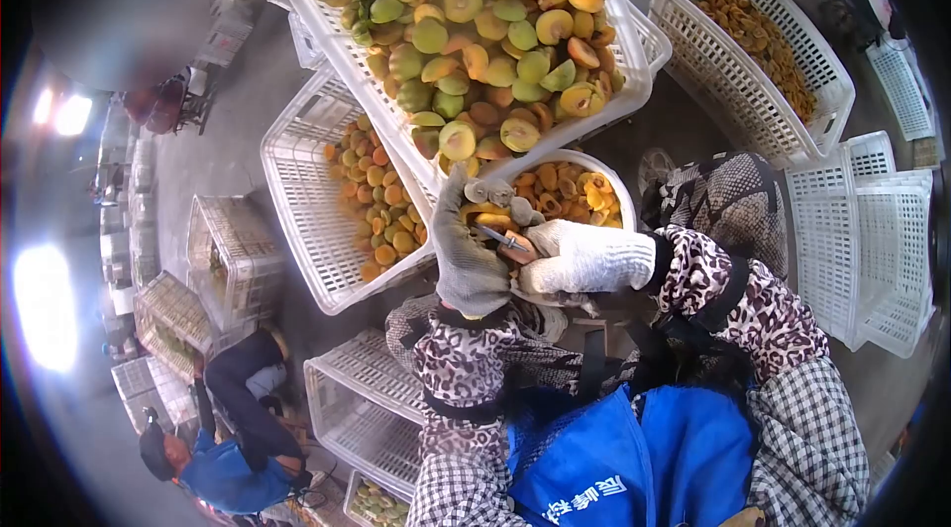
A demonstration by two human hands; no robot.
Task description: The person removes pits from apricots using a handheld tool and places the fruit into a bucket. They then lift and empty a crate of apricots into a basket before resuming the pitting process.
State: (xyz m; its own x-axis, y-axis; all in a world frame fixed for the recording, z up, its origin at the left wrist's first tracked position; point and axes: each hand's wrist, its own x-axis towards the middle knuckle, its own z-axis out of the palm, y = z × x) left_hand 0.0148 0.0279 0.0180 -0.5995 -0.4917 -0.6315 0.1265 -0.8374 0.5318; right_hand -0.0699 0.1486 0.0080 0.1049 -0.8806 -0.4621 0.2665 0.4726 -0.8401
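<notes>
My left hand (468,255), in a grey work glove, is closed around an apricot (493,221), mostly hidden by the fingers. My right hand (584,258), in a white knitted glove, grips a small knife (515,247) with an orange handle. Its short blade points left, close to the apricot. Just beyond the hands, a round white tub (626,195) holds orange apricot pieces (565,188). Above it, a big white crate (421,156) is heaped with green and orange apricot halves (466,32).
A second white crate (302,215) of whole apricots (371,180) stands at the left. Upper right is a crate (738,81) of shrivelled orange fruit. Stacked crates (852,250) stand at right, others (367,388) at lower left. Another person (223,463) sits at far lower left.
</notes>
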